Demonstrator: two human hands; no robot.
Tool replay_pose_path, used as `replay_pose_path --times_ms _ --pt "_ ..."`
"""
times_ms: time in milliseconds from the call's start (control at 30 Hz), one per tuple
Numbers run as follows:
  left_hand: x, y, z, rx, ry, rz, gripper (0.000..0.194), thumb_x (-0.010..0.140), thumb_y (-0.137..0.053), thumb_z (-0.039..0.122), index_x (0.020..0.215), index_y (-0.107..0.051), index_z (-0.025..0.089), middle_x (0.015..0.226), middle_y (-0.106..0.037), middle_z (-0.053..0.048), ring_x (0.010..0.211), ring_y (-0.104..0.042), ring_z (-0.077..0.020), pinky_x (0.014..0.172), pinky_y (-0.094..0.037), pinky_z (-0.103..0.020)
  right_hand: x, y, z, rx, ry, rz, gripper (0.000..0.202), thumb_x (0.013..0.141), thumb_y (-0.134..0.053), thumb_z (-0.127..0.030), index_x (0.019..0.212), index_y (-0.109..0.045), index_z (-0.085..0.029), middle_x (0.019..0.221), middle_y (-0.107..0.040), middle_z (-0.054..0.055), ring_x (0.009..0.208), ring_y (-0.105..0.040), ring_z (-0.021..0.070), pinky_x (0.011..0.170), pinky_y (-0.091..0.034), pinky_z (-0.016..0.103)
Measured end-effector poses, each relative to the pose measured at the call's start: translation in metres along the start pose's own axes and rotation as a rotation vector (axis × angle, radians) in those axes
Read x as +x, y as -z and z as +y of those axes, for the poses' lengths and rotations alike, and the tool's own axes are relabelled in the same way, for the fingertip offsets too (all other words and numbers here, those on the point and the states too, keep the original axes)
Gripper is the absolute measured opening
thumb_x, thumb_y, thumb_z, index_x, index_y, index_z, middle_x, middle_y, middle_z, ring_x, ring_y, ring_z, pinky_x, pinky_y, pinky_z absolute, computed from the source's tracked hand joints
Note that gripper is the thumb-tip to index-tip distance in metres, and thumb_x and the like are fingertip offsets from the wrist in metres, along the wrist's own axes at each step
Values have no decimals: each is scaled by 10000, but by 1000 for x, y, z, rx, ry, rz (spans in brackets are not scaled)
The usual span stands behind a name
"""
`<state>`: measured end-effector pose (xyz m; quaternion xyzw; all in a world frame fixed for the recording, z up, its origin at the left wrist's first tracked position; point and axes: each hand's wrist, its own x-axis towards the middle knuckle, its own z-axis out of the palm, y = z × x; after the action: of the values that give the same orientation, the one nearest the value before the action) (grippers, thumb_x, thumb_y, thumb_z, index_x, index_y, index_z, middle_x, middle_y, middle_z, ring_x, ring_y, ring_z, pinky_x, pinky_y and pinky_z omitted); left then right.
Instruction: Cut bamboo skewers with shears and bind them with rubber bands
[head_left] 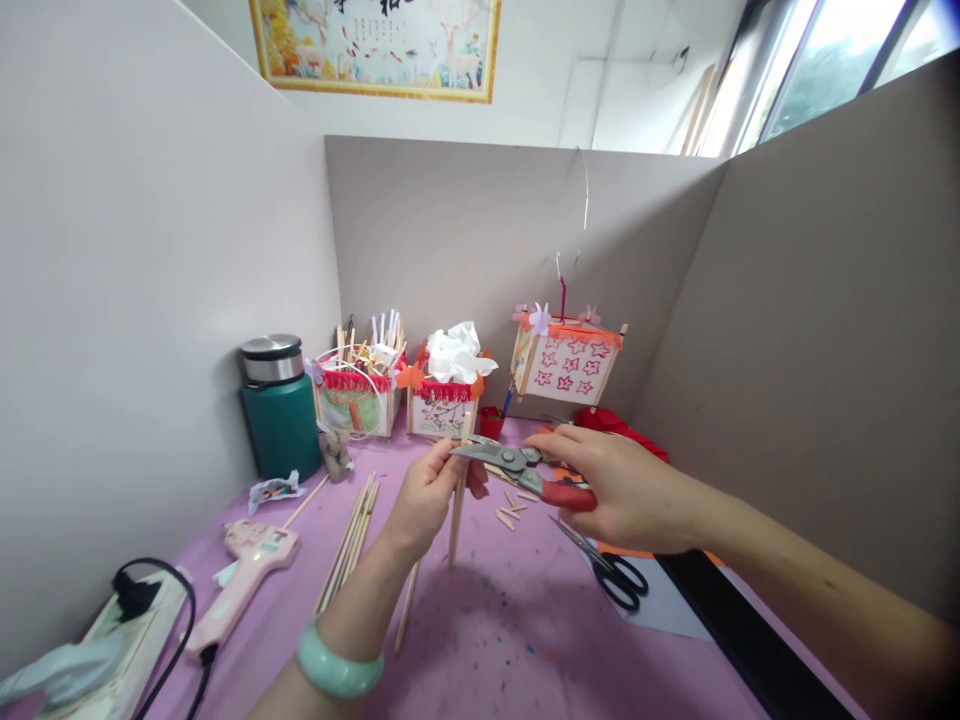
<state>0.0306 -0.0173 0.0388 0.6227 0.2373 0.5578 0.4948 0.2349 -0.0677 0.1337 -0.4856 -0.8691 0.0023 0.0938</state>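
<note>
My left hand [429, 497] pinches a thin wooden stick [456, 520], held nearly upright above the purple tabletop. In my right hand [616, 487] is a pair of pruning shears [517, 465] with red grips, my fingers wrapped round the handles. The metal blades reach across the stick just above my left fingertips; whether they are closed on it I cannot tell. Short cut stick pieces [510, 512] lie on the table behind the shears. Several long sticks [349, 540] lie left of my left hand, and another stick [406, 607] is near my forearm.
At left are a pink glue gun [247, 575], a power strip [124, 640] and a green flask [280, 415]. Decorated boxes [442, 408] stand at the back, and a paper lantern [570, 365] hangs there. Black scissors [619, 578] lie at right beside a black bar [739, 630].
</note>
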Motion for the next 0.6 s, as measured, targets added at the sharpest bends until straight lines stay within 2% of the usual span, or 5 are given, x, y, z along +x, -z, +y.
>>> replay_pose_path --times_ms 267,433,600 --pt "-1 -1 0 -15 -23 -1 243 892 -454 317 764 -539 129 681 -560 -25 612 -548 -130 636 -434 -263 0 1 3 18 48 6 402 677 -567 -177 1073 -542 -242 851 -554 41 752 -501 185 621 -349 265" --pt "-1 -1 0 -3 -20 -8 252 889 -460 324 760 -553 129 676 -564 -27 614 -551 -132 639 -433 -263 0 6 0 -3 29 3 415 673 -572 -185 1084 -538 -226 855 -556 49 760 -508 191 633 -354 270" --pt "-1 -2 0 -4 -18 -1 261 894 -452 323 751 -552 130 674 -564 -27 611 -547 -130 635 -430 -263 -1 8 -3 4 25 -33 304 685 -550 -171 984 -563 -222 799 -551 35 706 -497 171 603 -353 258"
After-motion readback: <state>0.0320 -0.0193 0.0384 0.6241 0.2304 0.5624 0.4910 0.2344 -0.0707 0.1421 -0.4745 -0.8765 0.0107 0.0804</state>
